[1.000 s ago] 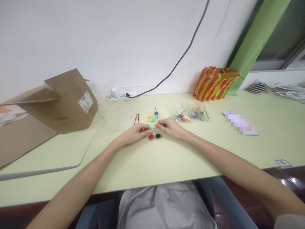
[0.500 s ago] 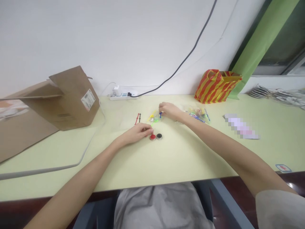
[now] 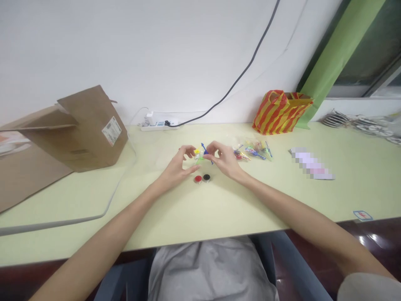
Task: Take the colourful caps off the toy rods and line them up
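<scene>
On a pale green desktop [image 3: 156, 209], item one: a slim blue plastic stick [image 3: 205, 152], pinched, it seems, between the narrowed fingertips [image 3: 210, 149] of the right hand [image 3: 224, 162], which partly hide it. Item two: the left hand [image 3: 179, 166], fingers curved and spread, holding nothing visible, just beside a small yellow plastic piece [image 3: 196, 151] and a green piece [image 3: 199, 159]. Below both hands, a red disc [image 3: 198, 179] and a black disc [image 3: 206, 177], close together. Risks: a loosened pinch could drop the stick onto the yellow and green pieces, scattering them; a low wrist could nudge the discs. Further right, a clear bag of coloured parts [image 3: 252, 150].
</scene>
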`<action>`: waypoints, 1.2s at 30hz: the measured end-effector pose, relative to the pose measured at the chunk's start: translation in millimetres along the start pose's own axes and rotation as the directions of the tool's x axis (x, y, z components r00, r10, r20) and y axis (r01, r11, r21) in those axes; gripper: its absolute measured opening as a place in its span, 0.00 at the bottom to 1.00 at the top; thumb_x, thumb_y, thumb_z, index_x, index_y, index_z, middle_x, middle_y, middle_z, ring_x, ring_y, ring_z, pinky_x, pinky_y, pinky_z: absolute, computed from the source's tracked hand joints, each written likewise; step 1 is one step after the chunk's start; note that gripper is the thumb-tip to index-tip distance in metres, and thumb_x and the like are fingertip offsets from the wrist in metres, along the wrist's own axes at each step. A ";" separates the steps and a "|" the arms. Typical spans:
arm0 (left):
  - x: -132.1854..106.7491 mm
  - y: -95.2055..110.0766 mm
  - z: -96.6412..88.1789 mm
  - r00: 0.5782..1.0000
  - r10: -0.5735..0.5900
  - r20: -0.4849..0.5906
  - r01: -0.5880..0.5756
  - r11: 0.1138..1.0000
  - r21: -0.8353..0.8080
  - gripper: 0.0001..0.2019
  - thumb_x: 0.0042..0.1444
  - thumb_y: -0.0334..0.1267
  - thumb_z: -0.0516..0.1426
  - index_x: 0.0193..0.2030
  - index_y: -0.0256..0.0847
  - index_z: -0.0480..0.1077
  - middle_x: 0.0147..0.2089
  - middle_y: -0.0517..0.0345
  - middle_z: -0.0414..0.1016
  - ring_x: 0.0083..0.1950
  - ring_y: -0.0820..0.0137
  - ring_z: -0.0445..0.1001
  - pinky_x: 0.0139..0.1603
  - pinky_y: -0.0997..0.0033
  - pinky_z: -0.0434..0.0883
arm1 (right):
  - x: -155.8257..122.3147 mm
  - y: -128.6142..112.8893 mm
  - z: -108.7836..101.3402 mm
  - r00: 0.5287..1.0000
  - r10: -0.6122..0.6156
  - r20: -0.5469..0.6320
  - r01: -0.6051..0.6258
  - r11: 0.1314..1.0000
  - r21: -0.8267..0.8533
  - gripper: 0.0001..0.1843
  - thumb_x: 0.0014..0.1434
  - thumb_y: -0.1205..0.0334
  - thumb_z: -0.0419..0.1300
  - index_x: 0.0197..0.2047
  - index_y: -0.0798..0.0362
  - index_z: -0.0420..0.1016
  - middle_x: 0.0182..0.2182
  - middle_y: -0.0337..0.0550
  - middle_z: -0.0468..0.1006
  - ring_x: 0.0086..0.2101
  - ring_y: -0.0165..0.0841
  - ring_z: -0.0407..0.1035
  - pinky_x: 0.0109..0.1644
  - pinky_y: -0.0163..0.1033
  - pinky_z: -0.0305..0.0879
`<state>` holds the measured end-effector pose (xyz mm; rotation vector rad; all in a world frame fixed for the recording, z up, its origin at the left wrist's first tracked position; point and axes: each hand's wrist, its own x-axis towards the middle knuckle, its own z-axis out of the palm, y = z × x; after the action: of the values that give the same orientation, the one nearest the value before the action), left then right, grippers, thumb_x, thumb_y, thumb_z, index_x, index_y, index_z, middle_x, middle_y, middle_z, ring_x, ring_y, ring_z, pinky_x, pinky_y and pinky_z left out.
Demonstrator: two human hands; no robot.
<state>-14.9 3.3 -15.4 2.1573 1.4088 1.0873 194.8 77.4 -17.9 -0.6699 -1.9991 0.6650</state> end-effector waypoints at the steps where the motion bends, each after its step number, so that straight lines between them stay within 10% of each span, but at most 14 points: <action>1: -0.2 0.7 1.8 1.000 0.012 0.019 -0.012 1.000 -0.010 0.25 0.62 0.47 0.61 0.62 0.45 0.60 0.56 0.52 0.69 0.57 0.63 0.69 0.59 0.63 0.65 | -3.1 -4.7 3.6 0.999 0.032 0.008 -0.032 0.998 0.047 0.12 0.64 0.53 0.63 0.37 0.52 0.70 0.32 0.39 0.75 0.34 0.32 0.68 0.39 0.37 0.60; 14: -0.6 10.4 0.5 0.980 0.138 0.144 -0.136 0.990 -0.022 0.10 0.71 0.45 0.53 0.44 0.42 0.69 0.41 0.57 0.72 0.42 0.67 0.69 0.46 0.67 0.66 | -16.6 -15.6 12.1 0.948 0.122 0.293 -0.264 0.816 0.515 0.23 0.57 0.40 0.68 0.33 0.51 0.69 0.31 0.39 0.76 0.29 0.30 0.67 0.36 0.37 0.63; 36: -0.9 11.6 3.4 0.975 0.126 0.184 -0.142 0.987 0.078 0.13 0.71 0.48 0.50 0.42 0.42 0.67 0.38 0.58 0.72 0.38 0.69 0.70 0.41 0.67 0.66 | -8.8 0.3 9.0 0.938 0.034 0.345 -0.243 0.773 0.586 0.20 0.58 0.47 0.71 0.33 0.53 0.69 0.28 0.35 0.69 0.29 0.28 0.62 0.33 0.35 0.58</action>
<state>-5.3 -2.3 -10.4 2.3782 1.2709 0.8634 191.0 69.9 -27.3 -0.3135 -1.8404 1.5273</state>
